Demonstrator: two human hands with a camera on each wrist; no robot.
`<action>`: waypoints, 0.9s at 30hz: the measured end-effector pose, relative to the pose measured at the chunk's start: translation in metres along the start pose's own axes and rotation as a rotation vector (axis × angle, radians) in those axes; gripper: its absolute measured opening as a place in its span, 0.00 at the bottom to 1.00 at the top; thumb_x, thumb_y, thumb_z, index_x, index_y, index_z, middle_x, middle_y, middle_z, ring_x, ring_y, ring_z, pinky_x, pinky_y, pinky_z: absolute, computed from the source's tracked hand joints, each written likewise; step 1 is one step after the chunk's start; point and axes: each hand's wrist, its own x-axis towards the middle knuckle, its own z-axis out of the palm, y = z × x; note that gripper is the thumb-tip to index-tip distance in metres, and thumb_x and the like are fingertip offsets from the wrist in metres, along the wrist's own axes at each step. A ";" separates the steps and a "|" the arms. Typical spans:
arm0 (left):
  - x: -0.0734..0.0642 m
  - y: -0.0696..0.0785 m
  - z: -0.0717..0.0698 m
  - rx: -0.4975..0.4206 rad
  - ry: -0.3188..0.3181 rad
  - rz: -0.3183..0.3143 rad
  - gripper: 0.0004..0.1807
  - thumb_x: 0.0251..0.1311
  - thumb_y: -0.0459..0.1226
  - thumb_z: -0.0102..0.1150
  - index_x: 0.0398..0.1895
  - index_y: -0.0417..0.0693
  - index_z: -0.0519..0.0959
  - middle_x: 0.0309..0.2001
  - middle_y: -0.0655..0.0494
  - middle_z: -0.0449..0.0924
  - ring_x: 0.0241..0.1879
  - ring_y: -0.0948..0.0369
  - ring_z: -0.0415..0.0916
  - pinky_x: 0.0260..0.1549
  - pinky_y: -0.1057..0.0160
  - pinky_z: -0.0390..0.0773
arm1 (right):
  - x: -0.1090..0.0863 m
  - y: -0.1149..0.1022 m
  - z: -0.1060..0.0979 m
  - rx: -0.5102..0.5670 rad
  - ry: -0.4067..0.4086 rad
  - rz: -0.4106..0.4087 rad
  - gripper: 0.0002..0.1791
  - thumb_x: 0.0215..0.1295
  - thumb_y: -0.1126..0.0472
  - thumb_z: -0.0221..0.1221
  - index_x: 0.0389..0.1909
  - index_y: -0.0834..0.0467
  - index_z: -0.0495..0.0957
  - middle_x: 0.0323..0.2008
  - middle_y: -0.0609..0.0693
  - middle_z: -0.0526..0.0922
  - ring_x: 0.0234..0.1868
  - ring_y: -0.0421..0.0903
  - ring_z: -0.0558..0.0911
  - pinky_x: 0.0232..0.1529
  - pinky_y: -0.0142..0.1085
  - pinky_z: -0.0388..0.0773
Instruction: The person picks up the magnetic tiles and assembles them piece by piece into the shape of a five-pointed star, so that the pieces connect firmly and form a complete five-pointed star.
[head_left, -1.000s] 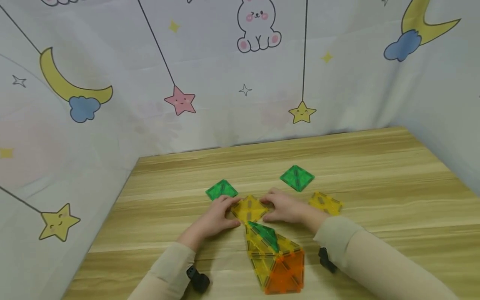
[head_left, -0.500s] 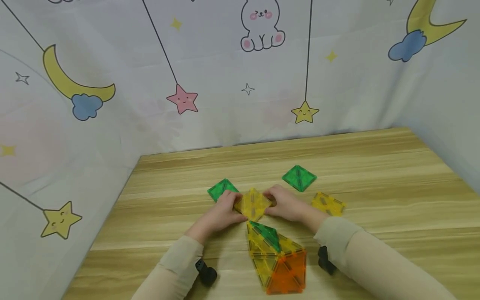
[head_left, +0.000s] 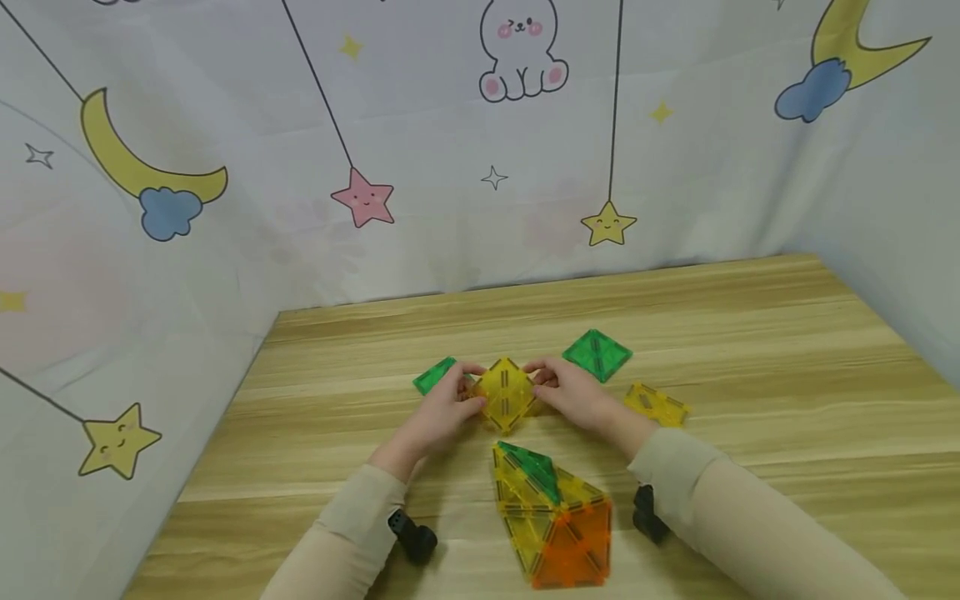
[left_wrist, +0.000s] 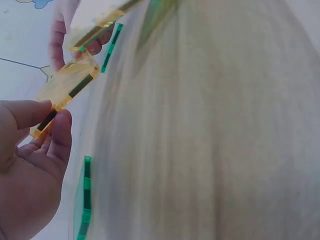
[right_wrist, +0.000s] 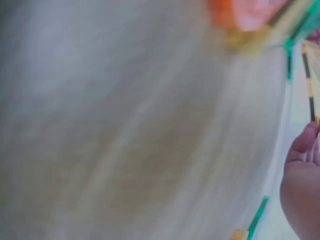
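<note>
Firstly, one yellow diamond panel (head_left: 505, 395), translucent, was held tilted above the desk (head_left: 765, 333), between the two hands. Left hand (head_left: 441, 410): thumb and fingers were pinched narrow on the panel's left corner. Right hand (head_left: 576, 398): thumb and curled fingers gripped its right corner.

One multicoloured structure (head_left: 553, 521), with yellow and orange sides and a green triangle at its top, stood on the desk nearer the person than the panel.

One green panel (head_left: 435, 377) lay partly hidden behind the left hand; one green diamond (head_left: 597, 355) lay flat just beyond the right hand. One flat yellow piece (head_left: 657, 405) lay beside the right wrist.

Backdrop: one white cloth (head_left: 427, 117), printed with moons, stars and a rabbit-like figure, hung behind the desk.
</note>
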 end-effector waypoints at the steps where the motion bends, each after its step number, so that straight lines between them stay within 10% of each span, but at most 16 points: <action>1: -0.001 0.002 -0.001 -0.044 -0.004 0.002 0.20 0.65 0.29 0.51 0.59 0.43 0.63 0.38 0.46 0.71 0.34 0.56 0.74 0.36 0.57 0.77 | -0.001 -0.002 -0.002 0.016 0.004 -0.003 0.16 0.68 0.62 0.53 0.56 0.55 0.72 0.41 0.50 0.76 0.40 0.45 0.75 0.39 0.38 0.73; 12: -0.020 0.006 -0.008 -0.277 -0.177 0.019 0.21 0.66 0.29 0.50 0.60 0.41 0.60 0.44 0.45 0.74 0.35 0.58 0.75 0.39 0.56 0.75 | -0.020 -0.010 -0.012 0.199 -0.105 -0.088 0.17 0.68 0.61 0.54 0.56 0.60 0.70 0.40 0.54 0.75 0.38 0.47 0.74 0.40 0.40 0.72; 27: -0.015 0.028 0.015 -0.221 -0.338 0.054 0.20 0.67 0.34 0.50 0.61 0.44 0.64 0.38 0.47 0.75 0.28 0.58 0.72 0.34 0.59 0.74 | -0.045 -0.009 -0.031 0.320 -0.208 -0.138 0.29 0.66 0.59 0.57 0.66 0.59 0.62 0.38 0.57 0.75 0.35 0.50 0.75 0.35 0.41 0.74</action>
